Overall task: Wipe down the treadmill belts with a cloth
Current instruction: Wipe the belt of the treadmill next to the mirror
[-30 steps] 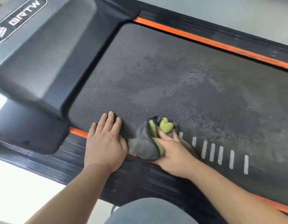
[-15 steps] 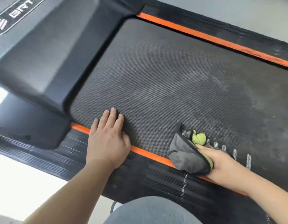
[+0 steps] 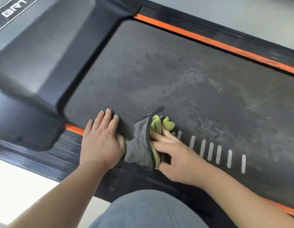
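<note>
The cloth [image 3: 143, 145], grey on one face and yellow-green on the other, sits bunched on the near edge of the treadmill belt [image 3: 176, 79], partly over the near side rail [image 3: 60, 155]. The right hand [image 3: 179, 160] holds it, fingers [image 3: 161, 137] laid over the bunch and thumb tucked in beneath, pinching the folds. The left hand [image 3: 101, 142] lies flat just to the left, its fingers straight and close together, across the near orange stripe [image 3: 73, 129] and onto the belt. The cloth touches it by the thumb.

Several things could go wrong from here. So tight a wad probably meets the belt over a small patch, so strokes may leave unwiped bands between them. The pale dusty smear on the far right looks untouched and could be missed. If the belt rolls freely, the weight on the left hand might shift it and the hand could slip. A leftward stroke has no room and would bump that hand. The loose grey corner could catch in the seam between belt and rail.

For writing, white letters on the motor cover [image 3: 44, 55], far left, read "BRTV" before the frame cuts them off, with part of a logo beside them. The white dashes [image 3: 210, 151] on the belt carry no text.
</note>
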Tool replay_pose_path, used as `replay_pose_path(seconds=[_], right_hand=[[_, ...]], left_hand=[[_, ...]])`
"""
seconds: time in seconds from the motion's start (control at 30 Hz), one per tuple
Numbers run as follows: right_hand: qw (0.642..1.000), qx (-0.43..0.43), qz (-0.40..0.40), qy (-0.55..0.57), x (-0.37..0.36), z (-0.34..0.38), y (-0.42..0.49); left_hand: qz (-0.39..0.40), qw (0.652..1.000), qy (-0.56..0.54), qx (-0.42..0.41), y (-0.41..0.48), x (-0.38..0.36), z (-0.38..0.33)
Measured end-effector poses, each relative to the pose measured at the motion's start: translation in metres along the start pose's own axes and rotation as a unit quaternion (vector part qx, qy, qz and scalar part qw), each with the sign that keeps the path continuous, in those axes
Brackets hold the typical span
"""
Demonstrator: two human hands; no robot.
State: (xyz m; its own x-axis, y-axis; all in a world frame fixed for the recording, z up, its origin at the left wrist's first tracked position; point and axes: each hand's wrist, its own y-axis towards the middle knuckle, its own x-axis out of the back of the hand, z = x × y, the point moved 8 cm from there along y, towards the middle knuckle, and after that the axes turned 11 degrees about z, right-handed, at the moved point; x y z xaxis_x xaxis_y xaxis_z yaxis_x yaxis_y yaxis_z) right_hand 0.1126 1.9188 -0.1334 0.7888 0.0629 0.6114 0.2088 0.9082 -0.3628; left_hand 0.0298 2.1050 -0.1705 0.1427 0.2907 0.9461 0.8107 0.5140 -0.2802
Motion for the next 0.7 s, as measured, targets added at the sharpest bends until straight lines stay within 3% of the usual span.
replay_pose_path(seconds=[0.1,0.17,0.33,0.4,0.57,0.7], right_hand=[[0.988,-0.078,-0.019,-0.134,0.004,-0.002,-0.016],[0.979,-0.123,-0.006,-0.164,-0.002,-0.002,-0.006],[0.993,-0.063,-0.069,-0.066,-0.015,0.009,0.036],[0.993,-0.090,-0.071,-0.029,-0.012,0.004,0.035],[0.977,-0.174,-0.027,-0.118,0.002,-0.031,-0.016],[0.955,-0.268,0.010,-0.127,0.017,-0.078,-0.079]], left_hand=[[0.004,1.000,-0.002,-0.005,-0.001,0.001,-0.002],[0.008,1.000,0.001,-0.006,-0.001,-0.001,0.000],[0.031,0.999,0.032,-0.012,0.002,-0.009,0.005],[0.033,0.999,0.035,-0.012,0.002,-0.008,0.004],[-0.009,1.000,0.001,0.002,-0.001,0.002,-0.001],[-0.018,1.000,-0.005,-0.004,-0.001,0.002,-0.001]])
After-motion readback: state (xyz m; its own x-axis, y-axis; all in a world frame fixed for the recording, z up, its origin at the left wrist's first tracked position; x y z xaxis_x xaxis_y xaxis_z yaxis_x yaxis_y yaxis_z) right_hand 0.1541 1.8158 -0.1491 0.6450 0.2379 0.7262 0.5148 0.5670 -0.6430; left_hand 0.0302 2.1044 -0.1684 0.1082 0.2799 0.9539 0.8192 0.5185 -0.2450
